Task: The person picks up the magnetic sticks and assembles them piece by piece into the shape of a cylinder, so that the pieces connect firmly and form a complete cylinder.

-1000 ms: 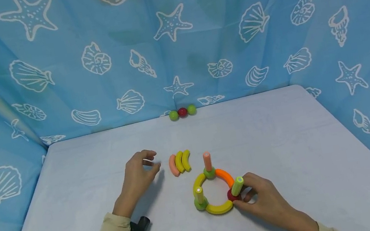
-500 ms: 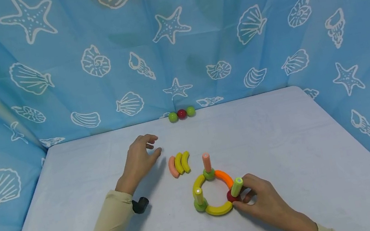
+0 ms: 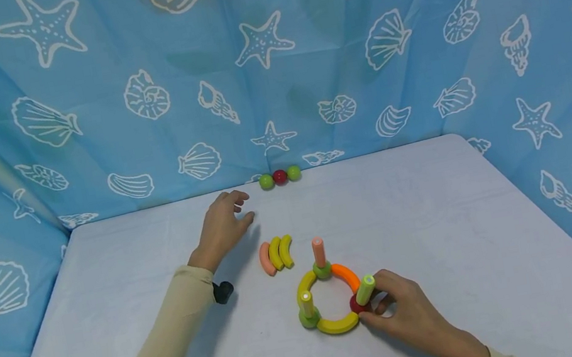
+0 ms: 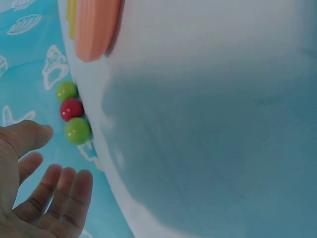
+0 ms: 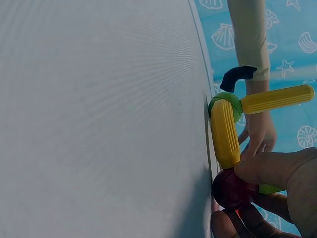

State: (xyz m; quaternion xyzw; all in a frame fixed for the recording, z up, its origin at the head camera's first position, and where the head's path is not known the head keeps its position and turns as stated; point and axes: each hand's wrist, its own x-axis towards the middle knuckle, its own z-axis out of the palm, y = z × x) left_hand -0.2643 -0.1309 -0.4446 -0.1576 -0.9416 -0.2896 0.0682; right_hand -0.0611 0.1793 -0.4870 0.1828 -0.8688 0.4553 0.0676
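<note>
Curved yellow and orange pieces and three balls form a ring on the table. My right hand [image 3: 416, 315] pinches its dark red ball [image 5: 233, 189], from which a light green stick [image 3: 365, 289] rises at a tilt. A pink stick [image 3: 319, 252] stands on the green ball at the back, a yellow stick [image 3: 307, 304] on the left green ball [image 3: 309, 318]. My left hand [image 3: 221, 227], fingers relaxed and holding nothing, hovers between the loose curved pieces and a row of two green balls [image 3: 266, 182] and one red ball [image 3: 280, 177] at the back edge.
One pink curved piece [image 3: 266, 259] and two yellow curved pieces [image 3: 275, 254] lie side by side behind and left of the ring. A blue curtain [image 3: 302, 73] with shell prints hangs behind the white table [image 3: 444, 227]. A dark device sits at my left wrist.
My left hand has moved away from me and slightly right, from beside the loose curved pieces toward the row of balls. My right hand keeps its grip at the ring.
</note>
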